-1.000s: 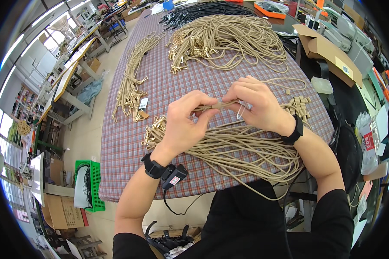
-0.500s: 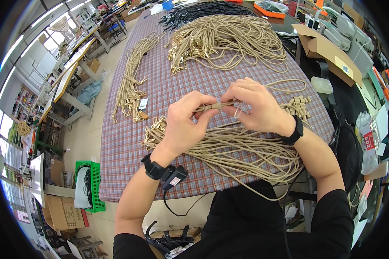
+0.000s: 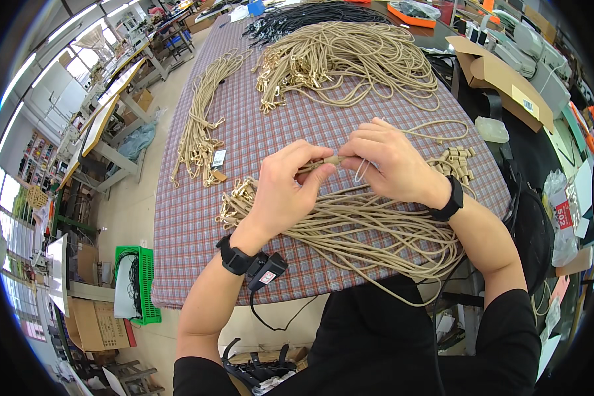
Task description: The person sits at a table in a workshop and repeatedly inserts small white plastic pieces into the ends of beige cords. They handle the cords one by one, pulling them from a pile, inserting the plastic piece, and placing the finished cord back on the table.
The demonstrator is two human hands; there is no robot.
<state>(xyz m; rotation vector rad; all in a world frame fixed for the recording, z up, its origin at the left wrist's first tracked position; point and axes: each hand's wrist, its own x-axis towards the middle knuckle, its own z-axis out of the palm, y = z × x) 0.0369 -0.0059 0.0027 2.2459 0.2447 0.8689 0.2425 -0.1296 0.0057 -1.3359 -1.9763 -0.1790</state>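
Note:
Both hands meet over the table around one tan cord (image 3: 435, 124) that loops out to the right. My left hand (image 3: 288, 179) pinches the cord between thumb and fingers, just left of a small tan sleeve (image 3: 332, 160) on it. Right beside the sleeve, my right hand (image 3: 384, 158) is closed on the cord, and a thin pale loop (image 3: 362, 170) hangs from its fingers. Below my hands lies a bundle of tan cords (image 3: 376, 228) with brass-coloured clasps (image 3: 234, 201) at its left end. A small pile of tan sleeves (image 3: 457, 164) sits right of my right hand.
A checked cloth (image 3: 191, 264) covers the table. Farther back lie a big heap of tan cords (image 3: 356, 59), a narrower bundle (image 3: 204, 99) and black cords (image 3: 317, 16). An open cardboard box (image 3: 501, 79) stands at the right. A green crate (image 3: 150, 284) is on the floor at left.
My right hand has shifted slightly, its fingers now closer around the cord beside the sleeve. The pale loop has moved a little left. My left hand keeps its pinch.

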